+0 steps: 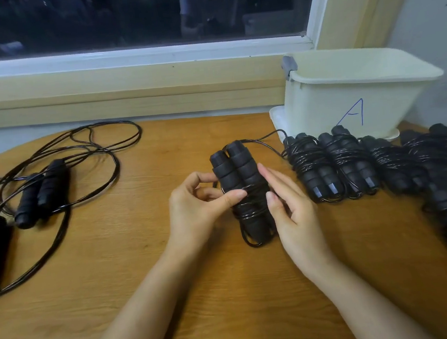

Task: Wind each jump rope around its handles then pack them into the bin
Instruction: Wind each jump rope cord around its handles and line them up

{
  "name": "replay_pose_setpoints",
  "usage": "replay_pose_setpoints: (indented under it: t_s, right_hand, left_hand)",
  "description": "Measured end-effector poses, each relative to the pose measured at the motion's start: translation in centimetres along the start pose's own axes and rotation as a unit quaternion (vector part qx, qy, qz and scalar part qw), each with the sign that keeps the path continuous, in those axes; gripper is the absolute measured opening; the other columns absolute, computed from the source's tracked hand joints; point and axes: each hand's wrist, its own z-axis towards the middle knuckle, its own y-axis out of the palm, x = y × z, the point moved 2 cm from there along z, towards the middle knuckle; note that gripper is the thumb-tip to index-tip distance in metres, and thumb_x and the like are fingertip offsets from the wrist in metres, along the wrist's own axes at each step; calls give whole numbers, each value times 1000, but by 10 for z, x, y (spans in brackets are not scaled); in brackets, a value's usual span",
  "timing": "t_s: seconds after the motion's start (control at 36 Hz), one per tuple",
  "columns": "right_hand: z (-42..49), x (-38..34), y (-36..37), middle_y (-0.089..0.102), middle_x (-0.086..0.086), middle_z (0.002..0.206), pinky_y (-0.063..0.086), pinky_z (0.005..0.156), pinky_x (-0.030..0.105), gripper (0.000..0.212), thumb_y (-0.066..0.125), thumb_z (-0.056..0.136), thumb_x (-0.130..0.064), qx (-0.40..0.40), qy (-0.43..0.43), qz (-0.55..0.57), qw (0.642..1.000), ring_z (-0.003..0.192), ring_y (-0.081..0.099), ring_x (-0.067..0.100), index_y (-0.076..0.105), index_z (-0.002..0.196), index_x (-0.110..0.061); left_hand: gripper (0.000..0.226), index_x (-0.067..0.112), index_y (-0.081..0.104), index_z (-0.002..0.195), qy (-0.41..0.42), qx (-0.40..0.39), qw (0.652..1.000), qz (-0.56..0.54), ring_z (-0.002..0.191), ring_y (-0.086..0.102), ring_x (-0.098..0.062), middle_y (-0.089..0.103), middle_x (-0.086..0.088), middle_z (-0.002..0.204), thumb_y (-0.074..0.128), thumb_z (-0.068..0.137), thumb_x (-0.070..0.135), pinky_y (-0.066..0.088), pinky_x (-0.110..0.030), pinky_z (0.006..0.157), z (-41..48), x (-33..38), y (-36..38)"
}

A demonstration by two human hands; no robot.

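Two bare forearms come in from the near edge of the tabletop [121,306]. The hands meet mid-table on one jump rope [238,176].

The left hand [201,202] grips the rope's two black handles, which lie side by side. Its thumb presses across the wound cord and its fingers are curled behind.

The right hand [291,211] lies against the right side of the bundle, forefinger and thumb touching it, other fingers loosely bent. Cannot tell if it pinches the cord.

Cord is wrapped round the lower half of the handles, with one loop hanging off the near end. The free cord [266,139] leaves the far end and runs right, toward the bin.

The wound ropes [328,168] lie in a row just right of the hands, and more are piled along the right edge, touching each other.

The bin [347,94] is cream plastic with a blue letter A [352,114] on its side. It stands at the far right corner, just behind that row, and its inside is not visible.

The unwound ropes [51,186] lie at the left edge with their loose cords [88,145] looping toward the far edge.

A dark window [126,13] runs behind the table.
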Motion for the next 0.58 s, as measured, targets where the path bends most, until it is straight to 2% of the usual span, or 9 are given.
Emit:
replay_pose_setpoints:
  t_s: [0.08,0.17,0.25,0.31,0.36,0.42,0.47,0.58]
  right_hand:
    - [-1,-2,0,52,-10,143,33,109,12,49,47,100,5,2,-11,-10,1000,135,44,-1,49,144,-16]
    - [-1,-2,1,52,-7,145,34,111,16,48,47,100,-1,5,-24,-27,999,137,43,2,47,145,-18]
    - [-1,2,2,48,-5,149,33,112,17,48,45,101,-12,4,-14,-45,999,139,40,1,43,148,-18]
    - [-1,3,3,47,-4,150,33,111,14,49,45,101,-21,0,1,-50,999,138,39,-2,40,150,-18]
    - [-1,3,3,46,-6,150,32,106,8,56,46,99,-36,-16,13,-52,998,136,39,-4,35,152,-22]
    - [-2,3,5,40,-10,151,33,104,9,71,49,92,-51,-44,31,-53,997,136,37,-3,26,155,-28]
    - [-3,4,6,33,-10,153,31,109,16,86,55,84,-61,-55,33,-88,994,140,31,0,20,156,-31]
    - [-5,3,8,23,-10,151,28,110,28,105,59,71,-72,-40,36,-151,987,141,25,6,16,157,-30]
  left_hand:
    - [50,12,64,94,-6,-3,1000,-12,80,71,-39,72,-20,78,85,53,31,56,-48,81,0,-1,0]
    - [55,8,64,101,-15,-31,999,-17,77,72,-26,73,-16,78,84,56,31,56,-44,84,2,-2,-1]
    - [49,11,64,105,-19,-59,998,-16,77,73,-14,76,-7,77,80,61,25,56,-27,83,2,1,-1]
    - [46,11,64,107,-15,-74,997,-11,78,72,-7,77,-4,78,78,65,22,49,-10,79,0,4,0]
    - [44,11,64,108,-9,-80,997,-5,79,72,-5,77,-3,78,77,67,21,42,-4,81,-1,5,1]
    - [42,15,65,104,-5,-75,997,2,82,72,-5,77,0,77,78,67,26,38,-9,93,0,4,2]
    - [41,17,65,101,-3,-68,998,2,84,73,-8,76,-1,76,80,65,29,35,-22,104,0,2,1]
    - [45,15,65,99,2,-55,998,-4,81,74,-16,76,-5,74,83,61,31,38,-35,109,-1,-1,1]
